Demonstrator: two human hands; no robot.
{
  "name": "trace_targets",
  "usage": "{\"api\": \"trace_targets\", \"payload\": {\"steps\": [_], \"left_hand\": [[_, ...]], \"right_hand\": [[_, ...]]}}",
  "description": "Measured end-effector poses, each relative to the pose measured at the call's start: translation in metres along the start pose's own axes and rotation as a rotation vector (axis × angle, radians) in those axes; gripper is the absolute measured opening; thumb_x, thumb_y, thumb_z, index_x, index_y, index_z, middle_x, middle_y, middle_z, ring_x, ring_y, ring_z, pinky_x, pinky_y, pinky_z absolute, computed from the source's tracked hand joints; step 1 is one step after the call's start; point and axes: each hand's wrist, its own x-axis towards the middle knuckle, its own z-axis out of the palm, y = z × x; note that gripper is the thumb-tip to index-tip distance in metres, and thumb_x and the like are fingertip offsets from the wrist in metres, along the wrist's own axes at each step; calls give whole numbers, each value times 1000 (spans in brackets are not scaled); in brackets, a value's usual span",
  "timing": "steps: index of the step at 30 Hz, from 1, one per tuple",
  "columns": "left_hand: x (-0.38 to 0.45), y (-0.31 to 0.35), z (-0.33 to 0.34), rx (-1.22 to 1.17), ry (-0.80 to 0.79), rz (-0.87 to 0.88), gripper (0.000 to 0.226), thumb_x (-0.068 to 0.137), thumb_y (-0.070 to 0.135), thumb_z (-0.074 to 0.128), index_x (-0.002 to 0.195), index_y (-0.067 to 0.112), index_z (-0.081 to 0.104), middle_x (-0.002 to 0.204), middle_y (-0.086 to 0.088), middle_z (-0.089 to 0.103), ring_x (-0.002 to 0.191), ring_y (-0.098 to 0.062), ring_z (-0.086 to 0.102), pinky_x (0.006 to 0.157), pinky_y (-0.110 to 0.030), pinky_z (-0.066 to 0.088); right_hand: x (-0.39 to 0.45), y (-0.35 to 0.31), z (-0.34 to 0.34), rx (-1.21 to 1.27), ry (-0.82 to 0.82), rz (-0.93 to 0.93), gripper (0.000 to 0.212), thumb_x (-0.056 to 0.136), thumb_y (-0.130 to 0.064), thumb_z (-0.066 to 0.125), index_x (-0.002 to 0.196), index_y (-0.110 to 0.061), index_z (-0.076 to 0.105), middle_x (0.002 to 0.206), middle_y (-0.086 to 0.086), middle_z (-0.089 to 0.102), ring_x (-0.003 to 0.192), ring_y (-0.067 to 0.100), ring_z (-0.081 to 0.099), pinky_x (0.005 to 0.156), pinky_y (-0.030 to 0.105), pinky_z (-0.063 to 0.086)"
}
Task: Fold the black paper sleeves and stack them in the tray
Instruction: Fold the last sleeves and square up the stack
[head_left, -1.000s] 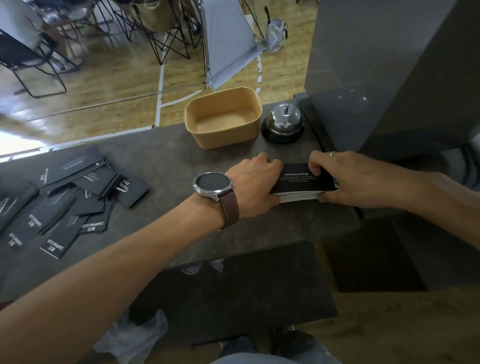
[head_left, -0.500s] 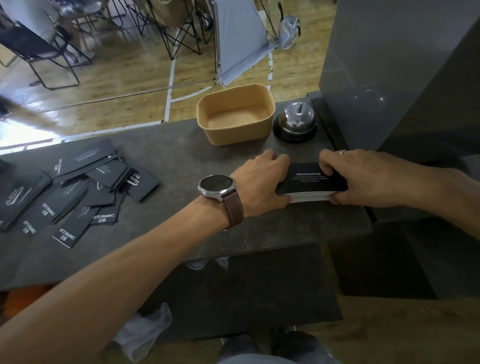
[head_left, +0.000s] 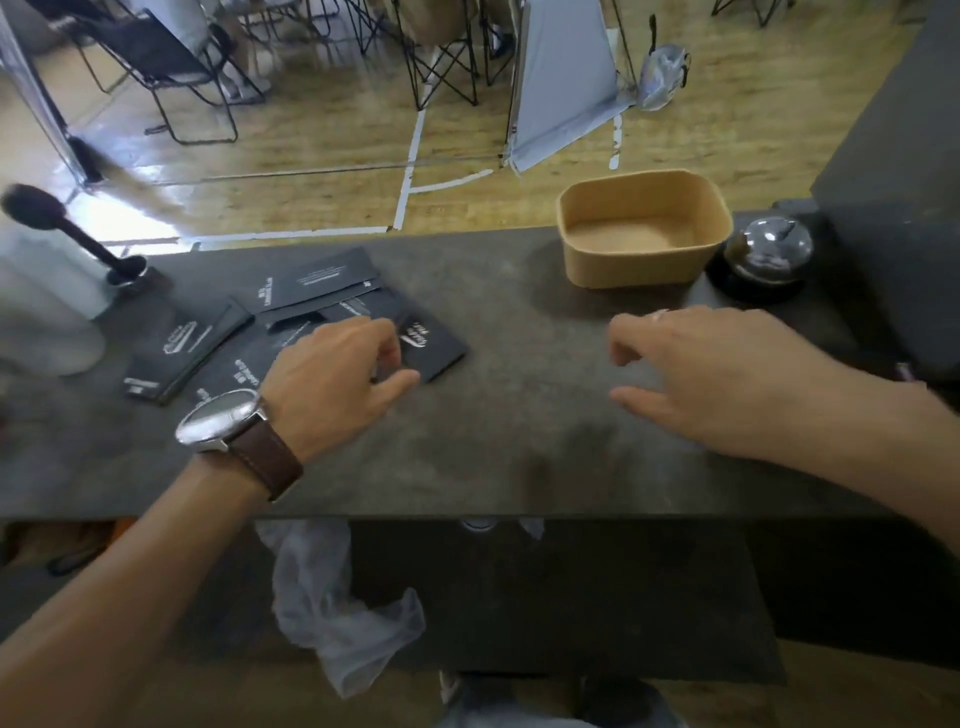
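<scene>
Several loose black paper sleeves (head_left: 311, 283) with white print lie scattered on the left of the dark counter (head_left: 519, 441). My left hand (head_left: 332, 379), with a watch on the wrist, is over this pile. Its bent fingertips touch the rightmost sleeve (head_left: 434, 348) and the thumb is spread beside that sleeve's near edge. My right hand (head_left: 727, 374) hovers over bare counter with loose fingers and holds nothing. The tan tray (head_left: 644, 260) stands empty at the back right. The stacked sleeves are out of sight except perhaps a sliver by my right forearm.
A chrome call bell (head_left: 769, 254) sits right of the tray, beside a tall dark box (head_left: 893, 182). A white roll on a black holder (head_left: 47, 275) stands at the far left. Crumpled clear plastic (head_left: 337, 613) hangs below the counter's front edge.
Both hands have let go of the sleeve stack on the right. My left hand has swung left onto the loose pile, my right hand has lifted off, and my view has turned left.
</scene>
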Motion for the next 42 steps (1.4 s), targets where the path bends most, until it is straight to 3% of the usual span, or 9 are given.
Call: {"api": "trace_targets", "payload": {"steps": [8, 15, 19, 23, 29, 32, 34, 37, 42], "left_hand": [[13, -139, -2, 46, 49, -155, 17, 88, 35, 64, 90, 19, 66, 99, -8, 62, 93, -31, 60, 82, -42, 49], [73, -176, -4, -49, -109, -36, 26, 77, 35, 78, 85, 12, 68, 114, -10, 61, 116, -29, 53, 97, -42, 42], [80, -181, 5, -147, -207, -66, 30, 74, 38, 80, 79, 16, 61, 88, -1, 62, 91, -26, 60, 72, -29, 43], [74, -181, 8, -128, -123, -21, 25, 77, 35, 77, 79, 18, 59, 91, -1, 62, 87, -25, 58, 77, -35, 48], [31, -152, -3, -204, 122, -102, 31, 75, 48, 72, 78, 22, 55, 86, 4, 61, 81, -20, 57, 76, -37, 47], [-7, -111, -2, -401, 264, -184, 36, 72, 55, 71, 77, 21, 57, 77, 7, 63, 74, -15, 60, 70, -32, 46], [-27, -83, 2, -502, 197, -154, 41, 68, 61, 66, 78, 22, 59, 78, 6, 64, 73, -13, 62, 69, -32, 48], [-45, -61, 6, -574, 32, -53, 34, 75, 56, 68, 84, 24, 62, 83, 9, 66, 73, -7, 64, 70, -36, 53], [-42, -78, 4, -545, 231, -108, 30, 85, 27, 72, 109, 24, 55, 93, 11, 64, 63, -2, 62, 67, -24, 50]], "right_hand": [[147, -139, 12, 159, 66, -75, 18, 92, -43, 57, 96, -26, 53, 108, 4, 63, 94, 30, 58, 70, 36, 38], [231, -176, 22, 205, 141, 71, 27, 94, -33, 58, 117, -18, 58, 122, 8, 59, 110, 30, 57, 80, 37, 40], [241, -173, 30, 217, 87, 104, 29, 94, -31, 59, 120, -19, 58, 127, 8, 56, 117, 29, 54, 90, 39, 44], [234, -170, 36, 279, 104, 108, 31, 94, -32, 60, 122, -18, 59, 127, 8, 54, 119, 27, 51, 93, 39, 44], [188, -176, 39, 705, 346, 201, 14, 89, -35, 64, 94, -23, 68, 94, -4, 69, 90, 15, 63, 82, 34, 52], [161, -188, 48, 1061, 269, 300, 21, 89, -40, 65, 79, -21, 64, 73, -7, 70, 73, 10, 68, 69, 32, 53], [146, -192, 55, 1141, 242, 329, 25, 93, -32, 62, 76, -13, 60, 65, -5, 66, 65, 12, 65, 68, 41, 57], [128, -183, 51, 909, 292, 290, 18, 96, -19, 51, 81, -11, 53, 70, 4, 62, 66, 20, 61, 65, 39, 52], [90, -153, 36, 171, 120, -5, 6, 99, -30, 36, 92, -32, 35, 77, -8, 46, 68, 25, 53, 57, 38, 40]]}}
